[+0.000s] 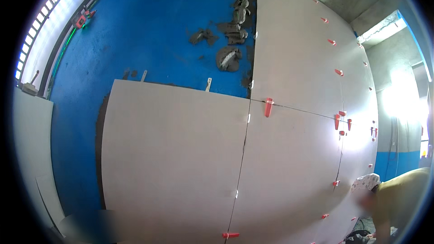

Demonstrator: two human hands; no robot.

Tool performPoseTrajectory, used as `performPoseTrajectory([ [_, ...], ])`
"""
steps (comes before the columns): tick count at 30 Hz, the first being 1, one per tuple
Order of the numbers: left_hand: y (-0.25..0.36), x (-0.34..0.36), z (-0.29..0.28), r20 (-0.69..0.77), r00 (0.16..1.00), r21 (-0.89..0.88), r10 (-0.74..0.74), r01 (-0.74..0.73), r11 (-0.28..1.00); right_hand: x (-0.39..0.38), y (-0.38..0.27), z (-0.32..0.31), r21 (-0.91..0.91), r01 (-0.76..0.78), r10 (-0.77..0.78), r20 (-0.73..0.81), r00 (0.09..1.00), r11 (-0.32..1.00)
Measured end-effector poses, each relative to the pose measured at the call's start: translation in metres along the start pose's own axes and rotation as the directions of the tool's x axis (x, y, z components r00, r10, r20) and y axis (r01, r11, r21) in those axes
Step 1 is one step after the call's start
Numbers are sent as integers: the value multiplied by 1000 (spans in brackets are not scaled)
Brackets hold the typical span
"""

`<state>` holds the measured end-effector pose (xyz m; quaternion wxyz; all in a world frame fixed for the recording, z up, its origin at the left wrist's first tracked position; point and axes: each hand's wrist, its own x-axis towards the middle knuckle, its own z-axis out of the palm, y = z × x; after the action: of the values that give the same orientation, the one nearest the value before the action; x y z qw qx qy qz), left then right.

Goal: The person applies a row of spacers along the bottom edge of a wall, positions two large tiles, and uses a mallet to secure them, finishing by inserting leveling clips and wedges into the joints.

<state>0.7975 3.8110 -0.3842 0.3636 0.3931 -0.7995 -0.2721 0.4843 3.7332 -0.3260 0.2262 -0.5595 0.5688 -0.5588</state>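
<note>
Because my hands lie outside the view, I cannot tell whether they grip anything. One large, matte grey rectangular tile (pixel 172 153) covers part of a bright blue painted surface (pixel 149 22), left of matching grey tiles (pixel 285 158); I'd keep the dark joint (pixel 244 142) even and faces flush.

**Panels ranged up and left of the co-worker's hand (pixel 371 235)**

Above the hand in view lies the edge panel (pixel 358 160). Leftward from the hand comes the near middle panel (pixel 285 167), with the far middle panel (pixel 298 45) above it and wedges (pixel 269 107) along the seam between them. Farther left is the left panel (pixel 176 153), two flat strips (pixel 209 84) at its upper edge. Above those, mortar clumps (pixel 228 63) sit on the coated surface (pixel 149 27), beside the far middle panel. Farthest up-left of the hand are the laser tool (pixel 80 21) and, beyond it, the window grille (pixel 45 11).
</note>
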Motion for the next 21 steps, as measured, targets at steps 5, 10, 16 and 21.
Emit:
performPoseTrajectory([
  [5, 5, 3, -14, -127, 984, 23, 126, -124, 992, 3, -28, 18, 74, 94, -97, 32, 995, 993],
  [10, -5, 5, -37, -279, 930, 181, 239, -194, 964, 3, -26, 32, 152, 129, -139, 60, 988, 980],
  [16, 3, 66, -138, -620, 652, 518, 437, -79, 852, 7, 26, 41, 246, 306, -341, 111, 934, 920],
  [21, 19, 125, -194, -639, 568, 556, 518, -124, 822, 32, -14, 44, 398, 206, -215, -21, 976, 894],
])
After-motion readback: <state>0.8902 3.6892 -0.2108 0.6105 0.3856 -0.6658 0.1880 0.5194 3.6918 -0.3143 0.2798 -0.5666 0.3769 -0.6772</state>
